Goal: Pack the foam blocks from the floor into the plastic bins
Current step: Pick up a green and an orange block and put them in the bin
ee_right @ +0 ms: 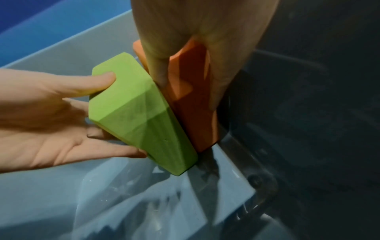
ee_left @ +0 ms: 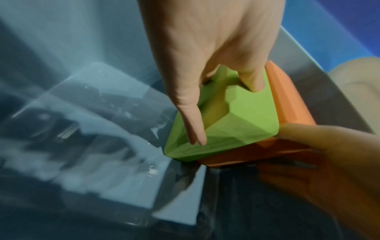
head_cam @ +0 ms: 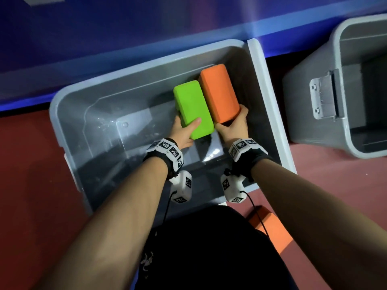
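Note:
My left hand [head_cam: 184,130] grips a green foam block [head_cam: 191,107] by its near end, thumb on top, inside a large grey plastic bin [head_cam: 62,114]. Beside it my right hand [head_cam: 233,125] grips an orange foam block [head_cam: 218,92], which touches the green one side by side near the bin's right wall. The left wrist view shows the green block [ee_left: 224,120] pressed against the orange block [ee_left: 287,97], with my fingers [ee_left: 191,113] along its side. In the right wrist view the orange block [ee_right: 191,104] stands close to the bin's dark wall, the green block [ee_right: 139,113] against it.
A second grey bin [head_cam: 339,84] with a latch stands to the right. Another orange foam block [head_cam: 272,229] lies on the red floor by my right forearm. A blue wall runs behind the bins.

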A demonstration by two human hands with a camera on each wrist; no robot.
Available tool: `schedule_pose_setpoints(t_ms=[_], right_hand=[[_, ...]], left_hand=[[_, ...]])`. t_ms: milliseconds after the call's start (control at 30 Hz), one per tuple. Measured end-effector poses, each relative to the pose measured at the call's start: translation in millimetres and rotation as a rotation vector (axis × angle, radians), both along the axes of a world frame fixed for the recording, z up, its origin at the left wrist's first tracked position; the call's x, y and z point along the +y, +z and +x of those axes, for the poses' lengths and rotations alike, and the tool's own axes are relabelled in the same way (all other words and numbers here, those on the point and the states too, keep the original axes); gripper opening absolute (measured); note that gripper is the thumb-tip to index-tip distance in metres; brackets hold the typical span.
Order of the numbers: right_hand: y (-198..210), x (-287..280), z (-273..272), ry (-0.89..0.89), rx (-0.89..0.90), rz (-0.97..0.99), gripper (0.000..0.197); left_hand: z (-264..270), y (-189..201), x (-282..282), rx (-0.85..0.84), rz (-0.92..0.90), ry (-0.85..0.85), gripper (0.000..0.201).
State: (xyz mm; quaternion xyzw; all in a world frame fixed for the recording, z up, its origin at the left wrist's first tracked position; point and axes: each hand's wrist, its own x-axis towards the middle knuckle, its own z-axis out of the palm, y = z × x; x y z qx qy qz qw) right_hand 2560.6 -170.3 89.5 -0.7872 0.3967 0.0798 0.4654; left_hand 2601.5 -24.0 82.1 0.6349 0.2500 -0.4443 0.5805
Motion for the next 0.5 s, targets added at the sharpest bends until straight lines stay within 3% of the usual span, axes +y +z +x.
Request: schedule_pose_setpoints(t_ms=[167,367,500], right_hand=[[0.0,-11.6,-0.9,0.113,0.075,0.034,0.096],[3.0,-19.8,-6.5,0.111,0.065,0.048,0.076],[10.1,-18.8,-5.8,0.195,0.133,0.019,0.075]], left_hand=[[-1.4,-4.3,-0.5,0.000,-0.083,0.103,0.068],[5.6,2.0,-6.9,-0.056,-0.096,0.133,0.064],[9.9,5.7,-5.4,-0.072,-0.091,0.106,0.059]])
